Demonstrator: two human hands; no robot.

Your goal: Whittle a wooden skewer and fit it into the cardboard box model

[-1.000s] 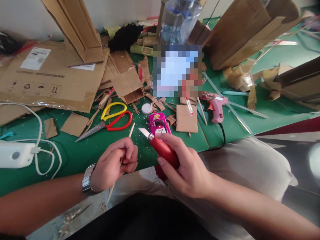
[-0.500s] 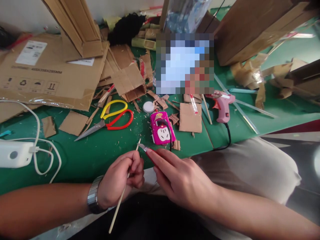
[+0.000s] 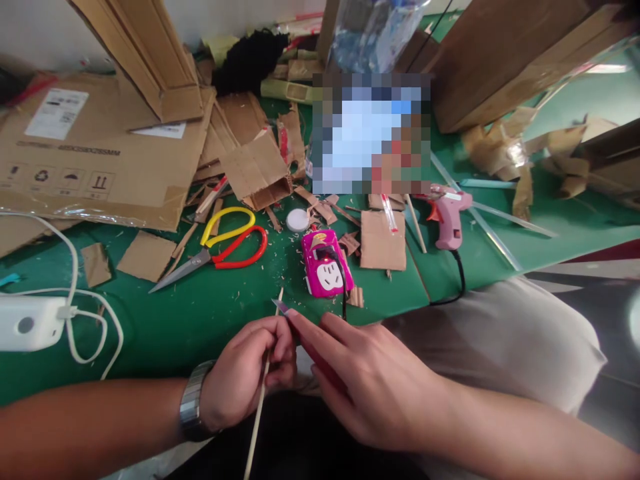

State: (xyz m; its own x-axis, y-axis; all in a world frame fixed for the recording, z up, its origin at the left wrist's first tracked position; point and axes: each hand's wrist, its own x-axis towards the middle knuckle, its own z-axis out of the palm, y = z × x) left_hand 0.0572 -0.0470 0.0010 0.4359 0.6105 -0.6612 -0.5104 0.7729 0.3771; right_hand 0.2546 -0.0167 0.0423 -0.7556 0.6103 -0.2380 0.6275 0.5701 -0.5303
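Observation:
My left hand [image 3: 253,373] is closed around a thin wooden stick [image 3: 257,420], whose tip rises just above the fingers. My right hand [image 3: 370,380] grips a red utility knife [image 3: 325,363], most of its handle hidden by the fingers. The blade crosses the stick close to its upper end and appears to touch it. Beyond the hands lies a pink power socket [image 3: 327,263] with a black cord plugged in. Scissors [image 3: 227,243] with one yellow and one red handle rest to its left. Small shavings are scattered over the green table [image 3: 190,320].
A pink glue gun [image 3: 450,213] lies to the right near clear sticks. Cardboard scraps [image 3: 383,240] and a large flattened box [image 3: 90,160] cover the back and left. A white power strip [image 3: 30,323] with cables sits at left. A plastic bottle [image 3: 375,33] stands behind a blurred patch.
The knife blade has shifted slightly left onto the stick. My left hand has moved a little right and down, and the stick stands more upright. The whole view has tilted slightly.

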